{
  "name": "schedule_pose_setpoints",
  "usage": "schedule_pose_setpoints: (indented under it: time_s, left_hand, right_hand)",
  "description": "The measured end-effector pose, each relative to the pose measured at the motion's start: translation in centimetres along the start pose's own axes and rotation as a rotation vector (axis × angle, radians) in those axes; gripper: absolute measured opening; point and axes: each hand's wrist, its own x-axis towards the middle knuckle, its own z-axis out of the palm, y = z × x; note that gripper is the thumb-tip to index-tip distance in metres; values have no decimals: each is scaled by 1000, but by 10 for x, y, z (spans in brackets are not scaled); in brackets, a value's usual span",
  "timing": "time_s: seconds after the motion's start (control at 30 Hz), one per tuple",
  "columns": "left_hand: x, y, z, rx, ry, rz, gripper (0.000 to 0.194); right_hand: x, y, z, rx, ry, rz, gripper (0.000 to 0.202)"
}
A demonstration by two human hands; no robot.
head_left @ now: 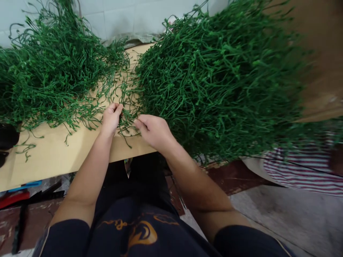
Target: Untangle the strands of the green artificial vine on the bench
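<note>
My left hand (pixel 111 118) is closed in a pinch at the front of a tan board (pixel 75 150), on thin green stems with bud-like tips. Just to its right, my right hand (pixel 154 129) is also closed, thumb against fingers, at the edge of the same small cluster of green stems (pixel 125 121). The fingers partly hide what each pinch holds. A large heap of green stems (pixel 209 75) rises close beside my right hand. To the left spreads another heap (pixel 59 67), with loose stems scattered between the two.
Behind the heaps stands a white tiled wall (pixel 118 18). Brown cardboard (pixel 321 64) is at the right. Below the board's front edge lie red and blue items (pixel 16 198) at left. A striped cloth (pixel 302 173) shows at lower right, beneath overhanging stems.
</note>
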Motion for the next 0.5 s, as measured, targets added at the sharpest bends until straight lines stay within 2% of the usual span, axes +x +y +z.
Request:
schedule_pose_setpoints:
  time_s: [0.1, 0.23, 0.37, 0.5]
  left_hand:
    - [-1, -1, 6, 44, 26, 30, 24]
    - [-2, -2, 10, 77, 33, 25, 26]
    - [-2, -3, 9, 100, 33, 34, 26]
    - [-3, -2, 9, 70, 39, -6, 26]
  right_hand:
    - [-7, -10, 1, -138, 13, -37, 27]
    - [-13, -15, -3, -176, -3, -41, 29]
    - [-13, -8, -13, -142, -54, -31, 30]
    - [-4, 2, -21, -185, -3, 7, 33]
